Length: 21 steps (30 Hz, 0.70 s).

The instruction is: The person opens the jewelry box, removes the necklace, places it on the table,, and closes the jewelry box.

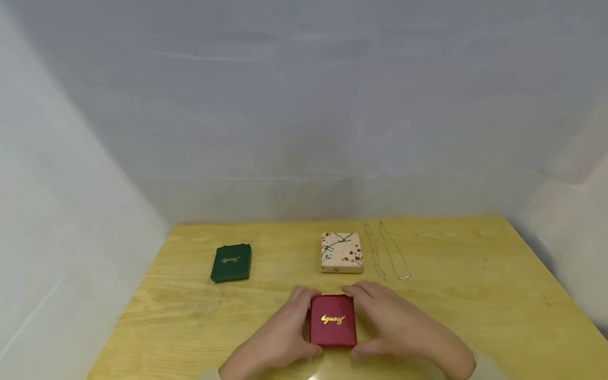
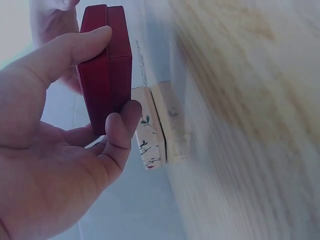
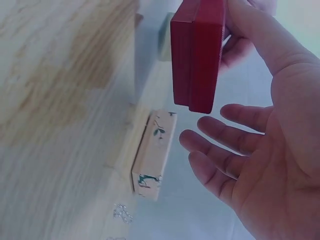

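A dark red jewelry box (image 1: 333, 321) with gold "Jewelry" lettering is at the front of the table, lid on. My left hand (image 1: 287, 328) grips it by its left side. In the left wrist view the thumb lies on one edge of the red box (image 2: 106, 65) and the fingers curl against the opposite edge. My right hand (image 1: 391, 322) is at the box's right side. In the right wrist view its loosely bent fingers (image 3: 225, 142) stand apart from the red box (image 3: 198, 55), while the thumb lies close behind it; contact there is hidden.
Behind the red box lies a cream flowered box (image 1: 342, 253). Silver necklaces (image 1: 391, 250) lie stretched out to its right. A green jewelry box (image 1: 231, 262) sits at the left of the wooden table (image 1: 180, 316). Pale sheeting (image 1: 304, 132) rises behind the table's back edge.
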### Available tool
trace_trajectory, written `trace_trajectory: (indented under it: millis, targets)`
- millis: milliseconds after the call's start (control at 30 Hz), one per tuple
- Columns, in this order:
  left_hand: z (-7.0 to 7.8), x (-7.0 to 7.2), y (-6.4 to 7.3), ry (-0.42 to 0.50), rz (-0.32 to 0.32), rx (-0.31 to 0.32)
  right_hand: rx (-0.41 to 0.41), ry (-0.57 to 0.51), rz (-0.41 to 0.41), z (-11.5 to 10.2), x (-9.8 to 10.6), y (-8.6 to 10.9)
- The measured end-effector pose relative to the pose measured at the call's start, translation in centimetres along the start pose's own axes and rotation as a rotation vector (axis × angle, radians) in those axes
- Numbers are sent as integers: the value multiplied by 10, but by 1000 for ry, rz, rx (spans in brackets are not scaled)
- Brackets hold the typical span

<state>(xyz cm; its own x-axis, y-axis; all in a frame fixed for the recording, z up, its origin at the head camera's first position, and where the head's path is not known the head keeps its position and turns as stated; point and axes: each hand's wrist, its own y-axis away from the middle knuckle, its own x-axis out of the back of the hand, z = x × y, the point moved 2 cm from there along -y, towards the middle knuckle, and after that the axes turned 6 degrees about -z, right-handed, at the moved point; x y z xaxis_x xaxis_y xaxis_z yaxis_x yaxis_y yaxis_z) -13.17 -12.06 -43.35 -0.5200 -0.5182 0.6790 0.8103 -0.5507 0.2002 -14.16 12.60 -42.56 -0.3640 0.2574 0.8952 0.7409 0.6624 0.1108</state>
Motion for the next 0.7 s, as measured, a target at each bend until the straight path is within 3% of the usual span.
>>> trace_trajectory:
  millis: [267, 400, 700]
  targets:
    - [0, 5, -1, -17, 24, -5, -53, -1, 10, 3, 10, 13]
    - [-2, 9, 0, -16, 29, -6, -54, 28, 51, 4, 10, 23]
    - [-9, 22, 2, 2, 55, 9, -35, 48, 52, 10, 9, 33]
